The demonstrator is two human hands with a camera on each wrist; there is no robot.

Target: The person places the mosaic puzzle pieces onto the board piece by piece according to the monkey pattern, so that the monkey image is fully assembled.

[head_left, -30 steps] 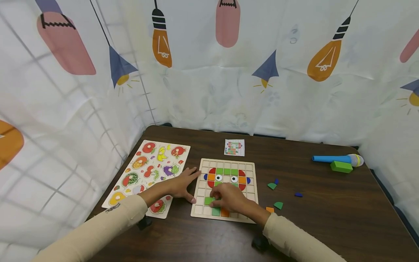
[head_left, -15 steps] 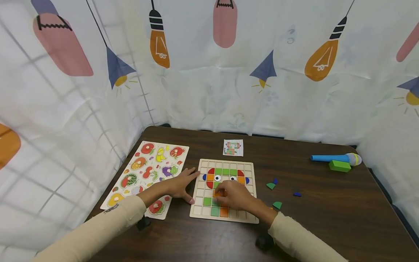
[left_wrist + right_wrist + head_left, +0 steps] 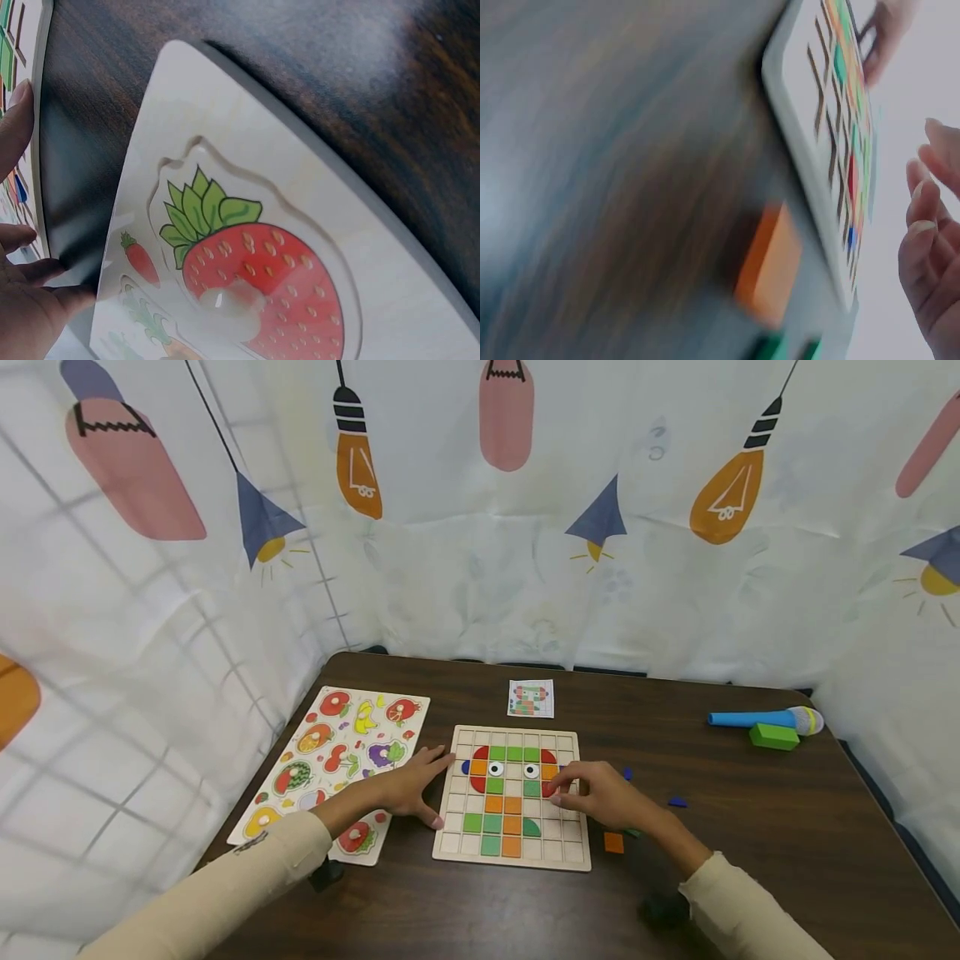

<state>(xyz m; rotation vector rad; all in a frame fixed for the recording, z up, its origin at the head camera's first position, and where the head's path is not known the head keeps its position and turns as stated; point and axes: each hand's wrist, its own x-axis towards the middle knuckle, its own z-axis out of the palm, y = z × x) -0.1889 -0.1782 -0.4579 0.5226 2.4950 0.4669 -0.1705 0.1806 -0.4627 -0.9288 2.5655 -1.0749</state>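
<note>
A wooden grid board point(image 3: 555, 852) lies on the table, bearing a face pattern of red, green, orange and blue pieces with two eye pieces. My left hand point(image 3: 416, 787) rests at its left edge, fingers spread and thumb near the lower left. Over the right side of the board hovers my right hand point(image 3: 600, 793), its fingers loosely bent with nothing seen between them, also in the right wrist view point(image 3: 934, 225). An orange square block point(image 3: 613, 842) lies beside the board's right edge. A green quarter-round piece point(image 3: 531, 827) sits in the grid's lower part.
At left lies a fruit puzzle board point(image 3: 352, 710), partly under my left forearm. A small pattern card point(image 3: 531, 698) is behind the grid. Blue pieces point(image 3: 677, 802) lie to the right; a toy microphone point(image 3: 753, 719) and green block point(image 3: 774, 737) are at the far right.
My right hand has moved right from the grid's lower middle, uncovering orange and green pieces there. The left hand has stayed at the board's left edge.
</note>
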